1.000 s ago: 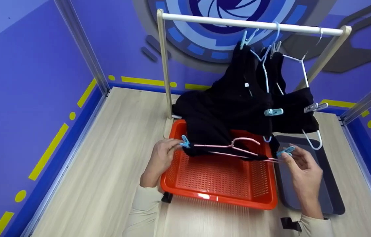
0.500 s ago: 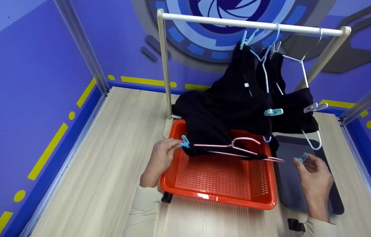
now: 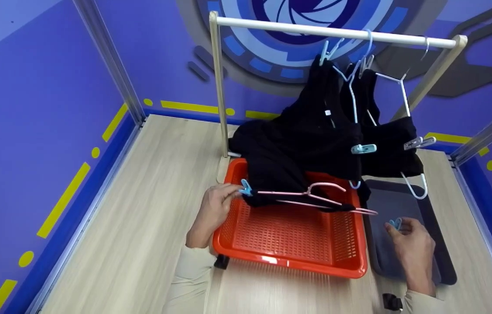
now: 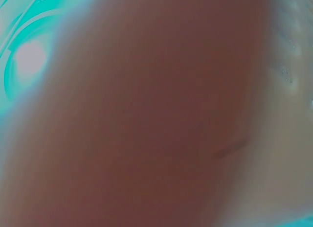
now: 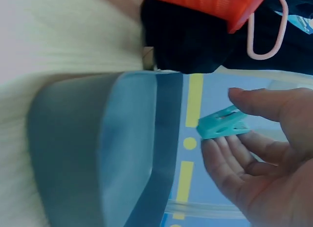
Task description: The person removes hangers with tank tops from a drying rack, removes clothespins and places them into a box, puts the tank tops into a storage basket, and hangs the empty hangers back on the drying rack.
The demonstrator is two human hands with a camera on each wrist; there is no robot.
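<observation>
My left hand (image 3: 213,211) grips the left end of a pink hanger (image 3: 283,192), its fingertips right at a blue clothespin (image 3: 246,187) clipped there. A black garment (image 3: 276,170) hangs on this hanger, over the red basket; the hanger's right end sticks out free. Over the grey tray (image 3: 435,231), my right hand (image 3: 414,246) pinches a light blue clothespin (image 3: 396,223) between thumb and fingers. In the right wrist view this clothespin (image 5: 222,124) is clear of the garment. The left wrist view is mostly a blurred close patch of skin.
Behind the red basket (image 3: 289,264) stands a rack with a white rail (image 3: 289,28) and wooden posts. More black clothes (image 3: 316,131) hang there on a blue hanger (image 3: 353,96) and a white hanger (image 3: 404,98), with several clothespins. Blue walls enclose the table (image 3: 141,209).
My right hand has moved away from the pink hanger's right end, rightward and then down over the tray, with the clothespin in its fingers. My left hand has stayed in place.
</observation>
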